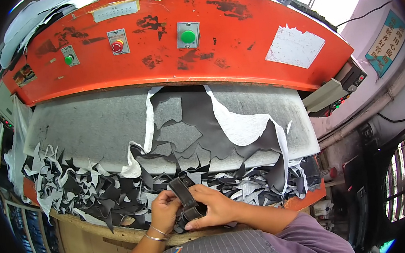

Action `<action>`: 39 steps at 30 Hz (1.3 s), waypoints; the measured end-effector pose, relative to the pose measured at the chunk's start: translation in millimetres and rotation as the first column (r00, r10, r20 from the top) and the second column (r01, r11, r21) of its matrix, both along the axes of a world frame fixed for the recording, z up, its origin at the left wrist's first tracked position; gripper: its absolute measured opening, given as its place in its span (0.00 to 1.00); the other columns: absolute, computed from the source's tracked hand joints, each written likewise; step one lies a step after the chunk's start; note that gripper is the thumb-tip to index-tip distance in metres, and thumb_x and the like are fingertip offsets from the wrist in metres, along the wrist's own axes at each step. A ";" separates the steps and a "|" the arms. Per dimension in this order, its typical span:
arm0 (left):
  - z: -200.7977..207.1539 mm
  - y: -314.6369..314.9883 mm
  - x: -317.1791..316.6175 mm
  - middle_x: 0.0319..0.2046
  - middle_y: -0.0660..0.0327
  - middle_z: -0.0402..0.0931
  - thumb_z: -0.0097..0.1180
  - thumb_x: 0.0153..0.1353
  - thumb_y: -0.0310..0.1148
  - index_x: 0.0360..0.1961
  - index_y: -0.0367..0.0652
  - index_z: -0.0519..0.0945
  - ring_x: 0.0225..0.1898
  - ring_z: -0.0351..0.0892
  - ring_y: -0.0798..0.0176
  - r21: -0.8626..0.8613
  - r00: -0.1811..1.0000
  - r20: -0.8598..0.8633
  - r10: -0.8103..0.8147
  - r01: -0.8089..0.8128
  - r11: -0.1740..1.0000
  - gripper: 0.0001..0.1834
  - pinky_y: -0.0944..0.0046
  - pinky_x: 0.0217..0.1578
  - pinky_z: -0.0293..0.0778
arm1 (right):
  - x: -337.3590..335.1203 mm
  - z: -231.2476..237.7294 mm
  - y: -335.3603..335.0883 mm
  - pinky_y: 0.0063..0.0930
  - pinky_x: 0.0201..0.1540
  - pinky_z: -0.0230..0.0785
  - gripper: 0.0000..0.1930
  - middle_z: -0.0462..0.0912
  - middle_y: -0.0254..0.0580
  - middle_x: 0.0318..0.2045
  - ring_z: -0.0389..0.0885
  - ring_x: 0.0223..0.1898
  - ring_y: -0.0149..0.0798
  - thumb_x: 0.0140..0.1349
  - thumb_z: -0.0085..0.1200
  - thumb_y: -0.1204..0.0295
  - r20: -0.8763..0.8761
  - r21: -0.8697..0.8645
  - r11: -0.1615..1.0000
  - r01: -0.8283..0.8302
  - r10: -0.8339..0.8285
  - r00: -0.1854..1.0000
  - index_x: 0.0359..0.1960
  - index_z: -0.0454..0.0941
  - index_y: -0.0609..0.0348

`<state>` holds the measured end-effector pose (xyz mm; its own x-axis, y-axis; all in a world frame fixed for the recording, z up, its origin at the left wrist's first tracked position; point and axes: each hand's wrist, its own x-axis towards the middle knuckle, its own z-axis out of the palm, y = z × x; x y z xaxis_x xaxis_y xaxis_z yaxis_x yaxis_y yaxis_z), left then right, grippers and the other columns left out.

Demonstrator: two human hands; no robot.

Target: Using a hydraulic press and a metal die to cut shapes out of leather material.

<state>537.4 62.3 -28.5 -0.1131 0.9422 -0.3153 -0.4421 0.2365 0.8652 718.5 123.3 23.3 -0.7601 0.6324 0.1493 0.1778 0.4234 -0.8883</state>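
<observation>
Dark-grey, white-edged sheet (pixel 199 110) looks partly cut

Mid-frame, angular grey gaps suggest finished cuts; the sheet's smooth upper stretch appears left to do. At lower centre, the left hand (pixel 165 209) pinches a dark, strap-banded object (pixel 184 194) with bent fingers; the right hand (pixel 214 206), half curled, grips its other side. Dark and white scraps (pixel 111 200) heap at lower left.

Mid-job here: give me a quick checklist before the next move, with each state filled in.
1. Left hand on the dark item: ok.
2. Right hand on it too: ok.
3. Both hands clear of the red beam: ok, they are at the near side.
4. Pad free of sheet: not ok, it lies across the middle.
5. Scraps away from the pad's near edge: not ok, heaped along it.
6. Red button released: cannot tell.
</observation>
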 end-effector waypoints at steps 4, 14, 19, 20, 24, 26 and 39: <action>-2.4 -5.8 -44.6 0.23 0.65 0.75 0.59 0.57 0.21 0.34 0.38 0.75 0.22 0.73 0.73 -0.017 0.964 -0.235 0.128 -0.136 0.991 0.05 0.73 0.23 0.71 | 8.6 19.7 29.7 0.37 0.53 0.64 0.42 0.71 0.53 0.44 0.70 0.50 0.50 0.46 0.67 0.48 0.216 -0.106 0.980 0.171 -0.145 0.966 0.59 0.67 0.60; 51.6 36.3 -85.1 0.44 0.56 0.73 0.62 0.52 0.27 0.45 0.37 0.77 0.42 0.75 0.63 0.366 0.546 -0.779 0.308 -0.003 0.931 0.17 0.68 0.38 0.72 | -18.1 13.1 182.6 0.43 0.55 0.67 0.42 0.72 0.59 0.54 0.70 0.57 0.54 0.49 0.62 0.48 0.644 0.328 0.864 0.383 -0.501 0.579 0.63 0.64 0.58; 54.4 80.1 -60.1 0.42 0.58 0.76 0.62 0.54 0.30 0.43 0.39 0.78 0.41 0.76 0.62 0.377 0.537 -0.811 0.231 0.179 0.909 0.15 0.66 0.41 0.72 | -33.0 -0.4 205.0 0.42 0.55 0.68 0.42 0.72 0.57 0.54 0.70 0.57 0.53 0.49 0.62 0.48 0.673 0.429 0.841 0.328 -0.540 0.504 0.63 0.64 0.58; 51.1 92.1 -54.9 0.41 0.58 0.76 0.61 0.54 0.30 0.44 0.39 0.78 0.40 0.76 0.62 0.382 0.517 -0.830 0.208 0.255 0.888 0.15 0.66 0.42 0.72 | -32.0 -3.8 206.4 0.42 0.55 0.68 0.42 0.71 0.58 0.55 0.68 0.59 0.54 0.49 0.63 0.49 0.665 0.449 0.833 0.325 -0.554 0.501 0.63 0.64 0.58; 31.9 139.6 -41.1 0.42 0.55 0.78 0.62 0.54 0.32 0.45 0.39 0.77 0.43 0.78 0.56 0.340 0.518 -0.844 0.137 0.319 0.885 0.17 0.62 0.46 0.72 | -23.5 -22.4 198.7 0.43 0.58 0.65 0.42 0.65 0.60 0.59 0.63 0.62 0.55 0.48 0.65 0.52 0.548 0.571 0.760 0.310 -0.634 0.545 0.62 0.64 0.59; 14.4 163.5 -40.1 0.46 0.50 0.78 0.60 0.55 0.32 0.49 0.37 0.75 0.48 0.78 0.51 0.342 0.447 -0.877 0.175 0.327 0.881 0.20 0.59 0.50 0.71 | -10.1 -30.8 191.3 0.44 0.59 0.62 0.43 0.64 0.62 0.60 0.62 0.62 0.56 0.46 0.66 0.53 0.375 0.674 0.678 0.294 -0.656 0.655 0.63 0.63 0.59; -29.6 245.7 -14.9 0.55 0.50 0.73 0.49 0.59 0.29 0.63 0.39 0.62 0.62 0.65 0.48 0.218 0.066 -0.974 0.217 0.541 0.812 0.29 0.48 0.63 0.54 | 30.2 -68.3 190.8 0.44 0.62 0.48 0.53 0.68 0.62 0.58 0.64 0.62 0.51 0.42 0.69 0.48 0.254 0.495 0.658 0.568 -0.734 0.630 0.64 0.58 0.70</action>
<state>522.5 308.0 -58.1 0.2381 0.9114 0.3357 0.8240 -0.3725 0.4269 748.6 314.0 -45.0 -0.1984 0.9492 0.2443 0.8233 0.2966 -0.4839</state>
